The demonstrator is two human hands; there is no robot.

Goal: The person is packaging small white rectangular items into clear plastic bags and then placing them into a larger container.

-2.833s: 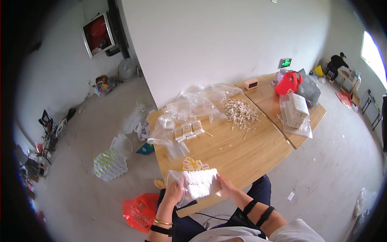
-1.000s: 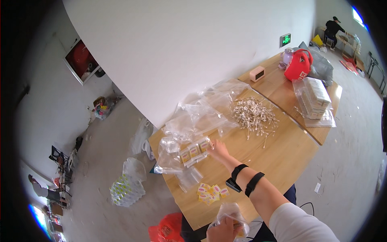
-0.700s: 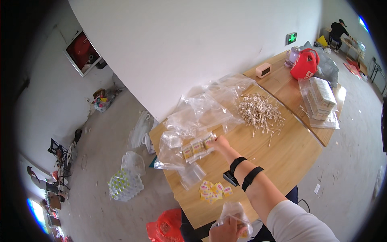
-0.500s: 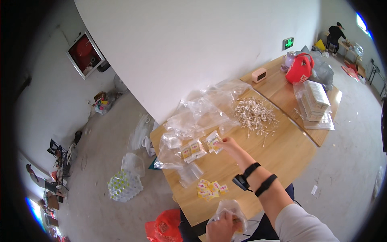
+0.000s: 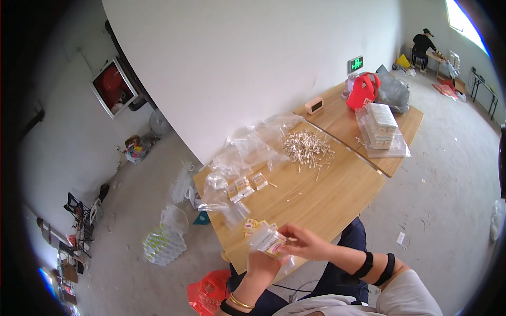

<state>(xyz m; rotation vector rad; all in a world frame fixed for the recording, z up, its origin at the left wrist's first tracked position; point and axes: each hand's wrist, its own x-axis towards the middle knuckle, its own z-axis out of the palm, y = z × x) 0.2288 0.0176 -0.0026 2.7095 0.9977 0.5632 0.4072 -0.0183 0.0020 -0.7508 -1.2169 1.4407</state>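
Observation:
At the table's near edge, my right hand (image 5: 299, 243) pinches a small clear packet of cotton swabs (image 5: 266, 241) with a yellow label. Just below it is my left hand (image 5: 265, 265), its fingers partly hidden by the packet. It is closed on a clear plastic bag (image 5: 287, 265), of which only a strip shows. Behind the packet lies a small pile of yellow-and-white labels (image 5: 252, 226). Farther back, several filled swab packets (image 5: 241, 187) lie in a row on clear plastic. A heap of loose cotton swabs (image 5: 308, 149) lies toward the back of the table.
Clear plastic sheeting (image 5: 247, 150) covers the table's back left. On the adjoining table stand white packs (image 5: 380, 126), a red bag (image 5: 362, 92) and a pink clock (image 5: 314, 106). A red plastic bag (image 5: 208, 292) sits below left. In the far right corner another person (image 5: 423, 47) works.
My right hand has brought a swab packet from the row toward me, over my left hand. My left hand has risen from the lower edge. The view has shifted.

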